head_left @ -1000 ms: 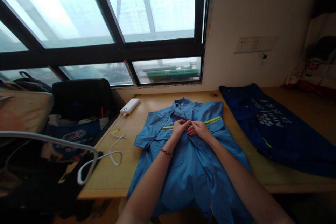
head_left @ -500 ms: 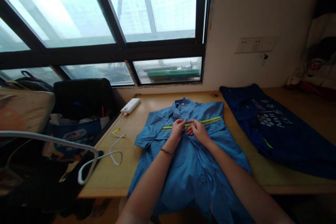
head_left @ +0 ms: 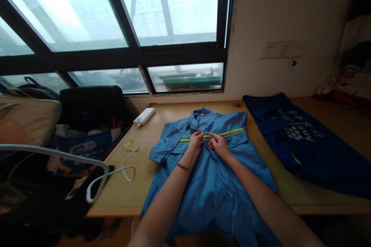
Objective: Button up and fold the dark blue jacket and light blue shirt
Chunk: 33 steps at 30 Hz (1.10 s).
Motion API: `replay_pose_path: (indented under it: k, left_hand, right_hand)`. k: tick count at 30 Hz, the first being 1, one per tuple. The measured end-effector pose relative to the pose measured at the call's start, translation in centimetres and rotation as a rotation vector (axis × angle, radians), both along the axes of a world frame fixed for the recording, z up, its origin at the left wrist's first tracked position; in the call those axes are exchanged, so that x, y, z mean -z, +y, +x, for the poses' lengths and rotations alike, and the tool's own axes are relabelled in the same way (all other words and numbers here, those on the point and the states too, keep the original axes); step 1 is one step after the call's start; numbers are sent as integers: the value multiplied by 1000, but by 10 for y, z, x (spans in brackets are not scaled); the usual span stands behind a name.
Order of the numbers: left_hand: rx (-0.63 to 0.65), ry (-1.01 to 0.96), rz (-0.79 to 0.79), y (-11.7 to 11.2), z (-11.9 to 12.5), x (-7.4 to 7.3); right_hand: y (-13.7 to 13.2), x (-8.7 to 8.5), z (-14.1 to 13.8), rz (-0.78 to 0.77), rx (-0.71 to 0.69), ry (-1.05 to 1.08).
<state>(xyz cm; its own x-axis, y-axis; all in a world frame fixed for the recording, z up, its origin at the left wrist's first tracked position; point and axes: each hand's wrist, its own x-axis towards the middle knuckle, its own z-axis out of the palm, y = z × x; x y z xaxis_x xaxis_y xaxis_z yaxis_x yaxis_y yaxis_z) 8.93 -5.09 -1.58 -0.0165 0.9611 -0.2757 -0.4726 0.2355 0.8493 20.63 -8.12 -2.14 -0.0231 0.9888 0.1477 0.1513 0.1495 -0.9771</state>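
A blue short-sleeved work shirt (head_left: 203, 185) with a yellow-green reflective stripe lies front up, its collar toward the window and its lower part hanging over the near table edge. My left hand (head_left: 196, 141), a beaded bracelet on its wrist, pinches the front placket at stripe height. Just to the right, my right hand (head_left: 218, 144) is closed on the other front edge, fingertips a small gap from the left ones. Below the hands the front hangs apart, and a button (head_left: 223, 192) shows low on it. Whether a button sits between my fingertips is too small to tell.
A folded dark blue garment (head_left: 313, 142) with white print lies on the wooden table (head_left: 116, 200) at right. At left are a white power bank (head_left: 144, 116) and its white cable (head_left: 127, 162). A black chair (head_left: 92, 104) and bags stand beyond the left edge.
My fingertips have drawn slightly apart, showing more of the stripe between them. Both hands stay on the shirt front, and the shirt itself lies as before.
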Motion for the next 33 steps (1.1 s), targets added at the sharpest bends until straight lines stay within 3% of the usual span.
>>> replay_pose_path:
  k: [7, 12, 15, 18, 20, 23, 29, 33]
  left_hand:
    - [10, 30, 57, -1, 0, 4]
    - [86, 260, 210, 7, -4, 14]
    - [94, 426, 348, 12, -4, 17]
    - [101, 529, 439, 18, -2, 16]
    - [109, 553, 462, 24, 0, 14]
    - [124, 580, 491, 37, 6, 11]
    - [117, 690, 529, 64, 22, 3]
    - [119, 693, 537, 55, 29, 0]
  right_hand:
    - [2, 7, 3, 14, -12, -9]
    - [6, 4, 6, -49, 60, -4]
    - [-3, 1, 11, -127, 79, -186]
    - [-21, 4, 18, -55, 60, -450]
    - [-31, 10, 22, -20, 63, -510]
    - [-31, 21, 27, -45, 93, -390]
    - [5, 24, 36, -133, 133, -69]
    - [17, 16, 42, -120, 173, 38]
